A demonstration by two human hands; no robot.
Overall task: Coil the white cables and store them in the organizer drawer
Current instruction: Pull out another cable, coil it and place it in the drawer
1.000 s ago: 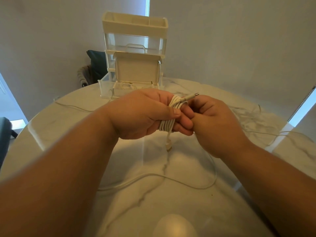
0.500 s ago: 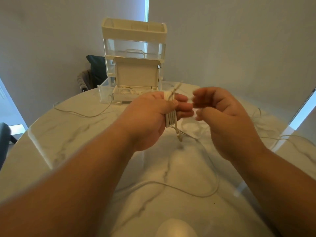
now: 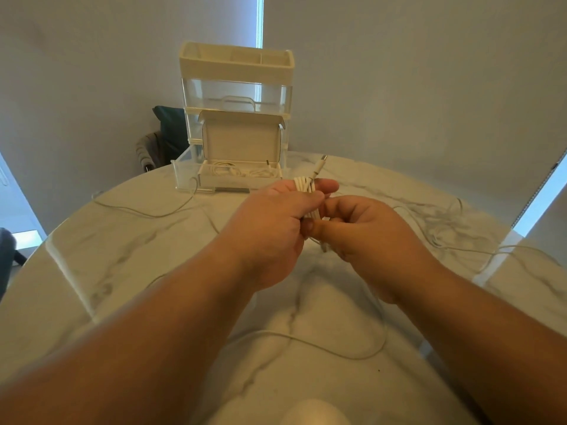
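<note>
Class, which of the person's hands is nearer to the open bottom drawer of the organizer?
Left. The left hand, gripping the coiled cable, lies close in front of the drawer; the right hand is farther right, beside the left.

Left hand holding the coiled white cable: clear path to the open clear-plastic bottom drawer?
Probably yes: left hand grips the coiled white cable close before the open clear-plastic bottom drawer, nothing standing between.
</note>
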